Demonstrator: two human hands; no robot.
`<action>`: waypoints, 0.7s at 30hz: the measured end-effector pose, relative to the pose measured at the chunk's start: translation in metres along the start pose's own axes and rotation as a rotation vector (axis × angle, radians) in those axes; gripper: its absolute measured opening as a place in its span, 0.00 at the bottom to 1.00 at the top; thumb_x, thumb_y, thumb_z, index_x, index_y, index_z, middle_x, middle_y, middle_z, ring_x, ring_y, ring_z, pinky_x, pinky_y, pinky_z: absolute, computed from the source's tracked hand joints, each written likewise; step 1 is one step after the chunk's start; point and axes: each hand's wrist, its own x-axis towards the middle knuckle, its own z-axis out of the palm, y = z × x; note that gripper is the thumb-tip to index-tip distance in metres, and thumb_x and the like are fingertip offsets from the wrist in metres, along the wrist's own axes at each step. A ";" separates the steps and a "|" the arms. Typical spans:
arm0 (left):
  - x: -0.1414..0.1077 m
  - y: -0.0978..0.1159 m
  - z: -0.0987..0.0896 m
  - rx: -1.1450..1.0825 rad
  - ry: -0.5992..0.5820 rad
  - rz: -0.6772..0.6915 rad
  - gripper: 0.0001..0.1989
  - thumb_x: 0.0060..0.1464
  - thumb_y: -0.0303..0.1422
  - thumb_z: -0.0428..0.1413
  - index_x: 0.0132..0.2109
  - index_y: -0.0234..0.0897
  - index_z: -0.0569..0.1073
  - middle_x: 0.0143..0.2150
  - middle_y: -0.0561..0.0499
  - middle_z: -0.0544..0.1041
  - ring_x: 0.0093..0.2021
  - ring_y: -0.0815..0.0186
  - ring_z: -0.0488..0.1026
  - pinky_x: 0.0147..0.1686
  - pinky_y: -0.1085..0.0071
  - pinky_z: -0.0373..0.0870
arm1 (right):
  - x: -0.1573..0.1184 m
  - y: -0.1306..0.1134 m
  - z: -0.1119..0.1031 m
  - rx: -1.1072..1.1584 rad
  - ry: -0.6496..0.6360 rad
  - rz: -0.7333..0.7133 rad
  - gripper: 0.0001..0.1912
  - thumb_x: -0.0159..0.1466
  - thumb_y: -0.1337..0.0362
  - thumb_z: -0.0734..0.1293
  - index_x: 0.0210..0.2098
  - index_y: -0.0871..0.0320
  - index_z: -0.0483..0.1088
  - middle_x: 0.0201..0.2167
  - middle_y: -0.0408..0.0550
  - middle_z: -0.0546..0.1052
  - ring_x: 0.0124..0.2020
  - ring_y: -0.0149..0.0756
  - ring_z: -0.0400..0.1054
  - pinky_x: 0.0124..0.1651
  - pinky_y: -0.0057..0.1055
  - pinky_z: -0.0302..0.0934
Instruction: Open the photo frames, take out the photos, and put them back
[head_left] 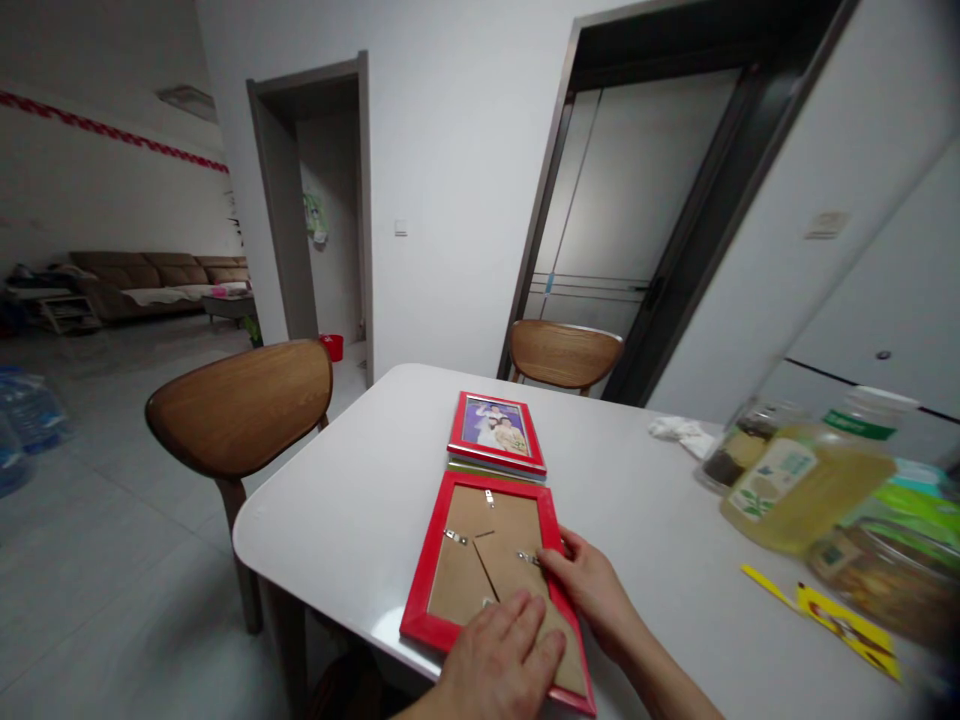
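L: brown curved-back wooden chair [244, 405] by glossy white table [322, 530]. Ctr, near side: red rectangular photo frame w/ tan backing [511, 572], back up; just beyond, 2nd red rectangular frame [496, 428], photo up. L hand [501, 650] flat on backing, unclenched; R hand [589, 590] grasping frame's R edge. Far R: clear plastic jug w/ yellow liquid [814, 480].

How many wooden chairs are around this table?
2. One chair stands left of the table; the other chair is at its far edge, beyond the framed photo. More could be out of view.
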 end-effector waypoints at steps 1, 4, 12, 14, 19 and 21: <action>0.001 -0.001 0.003 -0.025 -0.011 -0.001 0.18 0.53 0.32 0.46 0.52 0.35 0.59 0.54 0.39 0.63 0.53 0.53 0.60 0.45 0.58 0.65 | 0.004 0.004 -0.003 -0.127 0.047 -0.030 0.22 0.46 0.63 0.61 0.41 0.60 0.66 0.31 0.48 0.76 0.29 0.38 0.69 0.33 0.32 0.61; 0.005 -0.003 0.005 -0.097 -0.048 -0.007 0.19 0.52 0.32 0.48 0.52 0.34 0.59 0.55 0.40 0.62 0.54 0.54 0.58 0.48 0.58 0.62 | 0.012 0.012 -0.008 -0.487 0.148 -0.097 0.21 0.47 0.63 0.60 0.41 0.59 0.66 0.30 0.48 0.75 0.28 0.37 0.68 0.34 0.31 0.60; 0.009 -0.015 -0.022 -0.301 -0.068 -0.093 0.19 0.48 0.27 0.51 0.49 0.32 0.64 0.52 0.41 0.65 0.53 0.58 0.60 0.52 0.63 0.57 | 0.014 0.024 -0.005 -0.916 0.219 -0.233 0.20 0.53 0.61 0.57 0.43 0.61 0.65 0.35 0.53 0.70 0.36 0.38 0.65 0.41 0.31 0.57; 0.005 -0.034 -0.026 -0.318 0.038 -0.215 0.21 0.46 0.26 0.51 0.50 0.32 0.64 0.53 0.41 0.64 0.54 0.59 0.59 0.53 0.63 0.54 | 0.012 0.022 -0.006 -0.917 0.182 -0.249 0.20 0.53 0.62 0.57 0.44 0.60 0.65 0.38 0.52 0.68 0.38 0.36 0.64 0.42 0.30 0.57; -0.003 -0.083 -0.023 -0.327 0.207 -0.561 0.26 0.44 0.27 0.51 0.54 0.31 0.60 0.56 0.41 0.60 0.56 0.58 0.56 0.55 0.62 0.51 | 0.012 0.016 -0.006 -0.950 0.097 -0.272 0.20 0.51 0.64 0.58 0.42 0.60 0.67 0.47 0.53 0.63 0.45 0.37 0.61 0.48 0.31 0.54; -0.004 -0.091 -0.020 -0.321 0.173 -0.576 0.26 0.45 0.28 0.50 0.54 0.30 0.59 0.57 0.41 0.59 0.56 0.59 0.55 0.55 0.64 0.51 | 0.014 0.015 -0.004 -0.971 0.098 -0.266 0.18 0.52 0.65 0.57 0.40 0.59 0.69 0.46 0.53 0.64 0.43 0.36 0.62 0.46 0.31 0.55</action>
